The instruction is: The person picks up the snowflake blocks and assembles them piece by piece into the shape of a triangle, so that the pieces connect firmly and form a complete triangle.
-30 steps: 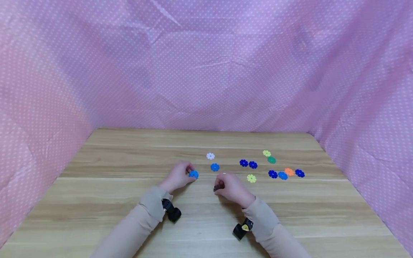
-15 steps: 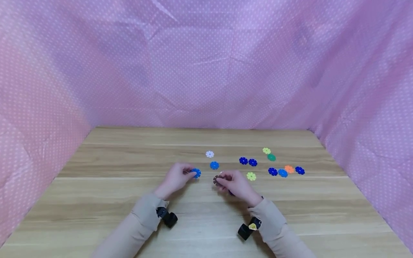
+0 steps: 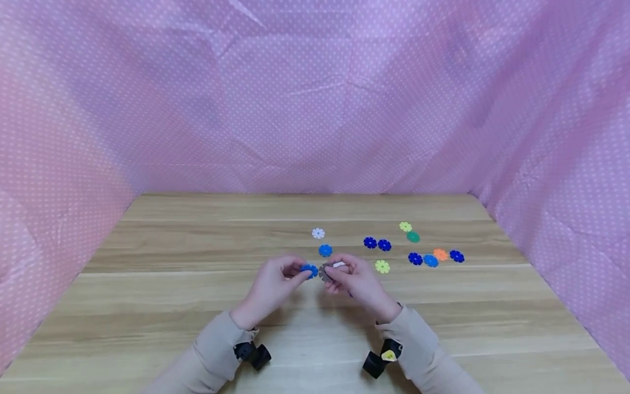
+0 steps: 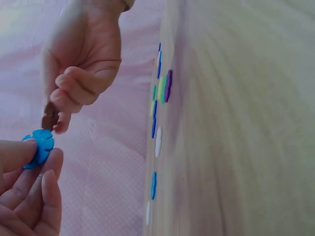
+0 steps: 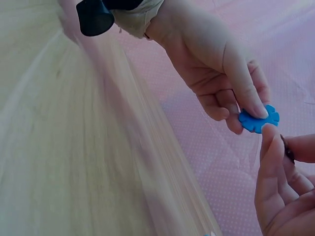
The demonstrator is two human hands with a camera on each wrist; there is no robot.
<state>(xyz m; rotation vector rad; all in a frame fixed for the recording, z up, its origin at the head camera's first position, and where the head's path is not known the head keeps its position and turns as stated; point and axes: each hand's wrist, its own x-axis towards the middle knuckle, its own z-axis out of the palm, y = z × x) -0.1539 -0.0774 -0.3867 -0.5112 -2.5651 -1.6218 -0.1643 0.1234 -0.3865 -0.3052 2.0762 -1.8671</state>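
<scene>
My left hand [image 3: 270,287] pinches a blue notched flower-shaped disc [image 3: 310,271] between thumb and fingers. Facing it, my right hand [image 3: 356,282] pinches a brown notched disc [image 3: 325,273] the same way. In the left wrist view the blue disc [image 4: 43,146] and the brown disc [image 4: 49,117] are edge to edge; whether their notches are joined cannot be made out. The right wrist view has the brown disc [image 5: 288,149] nearly edge-on and partly behind fingers, close to the blue disc [image 5: 258,120]. Both hands are held above the table.
On the wooden table [image 3: 197,219] lie a white disc [image 3: 318,233], a blue disc [image 3: 325,250], a yellow disc [image 3: 382,266] and several others to the right, including an orange disc [image 3: 440,254]. A purple disc [image 4: 169,86] lies below my right hand. Pink dotted cloth [image 3: 295,109] hangs around.
My hands have come together, the left moving right with the blue disc. The right hand has risen and turned the brown disc toward the blue one.
</scene>
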